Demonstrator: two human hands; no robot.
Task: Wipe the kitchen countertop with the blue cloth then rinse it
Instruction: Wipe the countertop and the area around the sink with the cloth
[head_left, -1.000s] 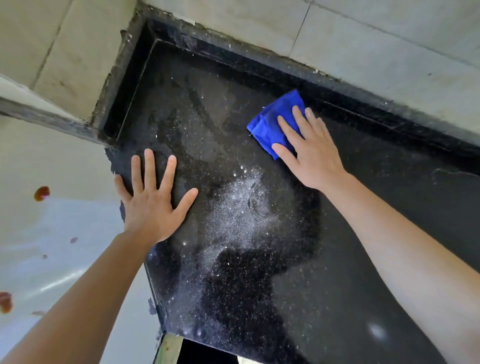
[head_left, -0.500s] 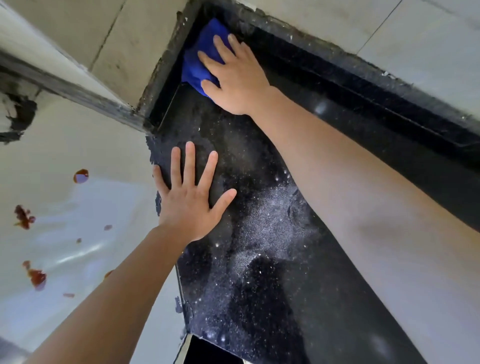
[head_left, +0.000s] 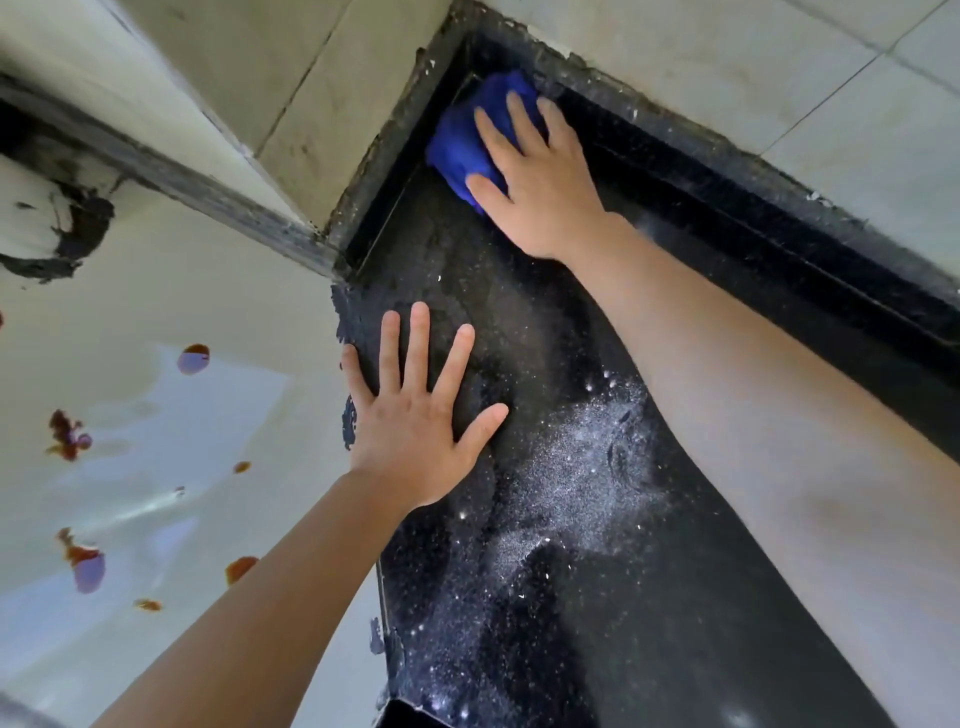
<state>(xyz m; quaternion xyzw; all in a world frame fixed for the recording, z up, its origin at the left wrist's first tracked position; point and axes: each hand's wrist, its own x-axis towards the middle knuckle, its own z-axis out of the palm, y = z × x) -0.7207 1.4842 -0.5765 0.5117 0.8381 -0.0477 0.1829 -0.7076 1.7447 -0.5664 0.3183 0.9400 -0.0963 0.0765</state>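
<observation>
Black stone countertop (head_left: 545, 649): speckled dark slab that fills the middle and right of the view. Its far-left corner is boxed in by a raised rim (head_left: 779, 218).
Tiled wall (head_left: 727, 67): pale tiles that meet above that far-left corner.
Floor (head_left: 156, 415): light surface off the countertop's left edge, spotted with reddish marks.
Dusty patch (head_left: 587, 467): whitish grit spread mid-counter, between the two forearms. It looks unwiped.
Right hand (head_left: 545, 176): reaches into the far-left corner with fingers straight and laid flat, pressing the cloth down, not clenched round it.
Left hand (head_left: 415, 441): palm down by the left edge, fingers spread and relaxed, holding nothing. It seems to brace the reach.
Blue cloth (head_left: 462, 140): bunched in the far-left corner against the rim, partly under the right fingers.
Corner risk: a flat press with no grasp could let the cloth ride up the rim and leave grime in the seam.
Dust risk: pulling back across the grit could smear it or push it off the left edge onto the floor.
Stage: wiping, probably. No rinsing point is in view.
</observation>
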